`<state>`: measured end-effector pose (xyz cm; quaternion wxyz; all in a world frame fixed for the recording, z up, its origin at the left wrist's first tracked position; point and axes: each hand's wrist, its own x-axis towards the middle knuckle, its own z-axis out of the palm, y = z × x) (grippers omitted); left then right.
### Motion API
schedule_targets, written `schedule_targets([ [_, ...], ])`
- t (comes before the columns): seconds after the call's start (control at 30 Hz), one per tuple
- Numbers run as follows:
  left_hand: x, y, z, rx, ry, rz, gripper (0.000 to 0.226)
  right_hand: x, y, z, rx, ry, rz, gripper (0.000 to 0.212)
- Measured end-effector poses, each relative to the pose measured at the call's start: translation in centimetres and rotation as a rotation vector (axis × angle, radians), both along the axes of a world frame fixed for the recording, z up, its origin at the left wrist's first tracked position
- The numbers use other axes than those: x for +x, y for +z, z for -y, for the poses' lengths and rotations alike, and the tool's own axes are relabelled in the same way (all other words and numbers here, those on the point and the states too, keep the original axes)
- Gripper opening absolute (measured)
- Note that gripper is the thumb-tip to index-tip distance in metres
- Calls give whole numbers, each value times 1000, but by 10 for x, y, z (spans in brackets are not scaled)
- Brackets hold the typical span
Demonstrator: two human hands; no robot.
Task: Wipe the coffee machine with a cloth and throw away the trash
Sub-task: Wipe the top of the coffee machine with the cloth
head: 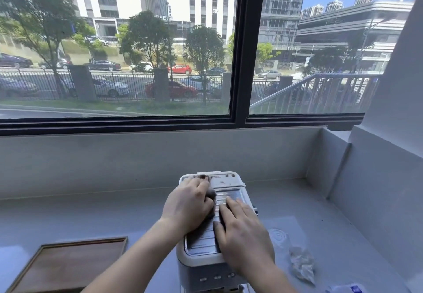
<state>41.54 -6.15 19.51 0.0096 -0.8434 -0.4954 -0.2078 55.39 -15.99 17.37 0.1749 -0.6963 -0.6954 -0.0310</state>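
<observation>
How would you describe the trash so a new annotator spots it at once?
Find the white coffee machine in the middle of the grey counter below the window. Just right of it, lying apart on the counter, is a crumpled wrapper. It is wadded and translucent, unlike the flat wooden tray at left and the blue-printed packet at the bottom edge.

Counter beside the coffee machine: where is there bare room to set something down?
Bare: the grey counter behind the white coffee machine, and between it and the brown wooden tray. Crowded: right front, with crumpled clear plastic and a blue-and-white packet; the left hand, gripping a dark cloth, and right hand cover the machine's top.
</observation>
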Motion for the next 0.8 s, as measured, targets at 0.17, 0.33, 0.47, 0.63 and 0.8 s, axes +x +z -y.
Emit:
schedule_targets([
  [0.17,5,5,-25,-3,141,-15,27,1,0,-2,-4,0,-13,58],
  [0.33,6,-3,-21,20,88,-78,37,0,-1,0,-15,4,-27,59],
  [0.47,-14,-8,-23,17,105,77,38,0,1,-2,6,-1,-43,57],
  [0.63,14,6,-45,-21,55,15,27,1,1,0,18,2,-42,56],
  [0.8,43,10,-40,-33,-190,4,33,0,0,-2,6,21,-44,61],
])
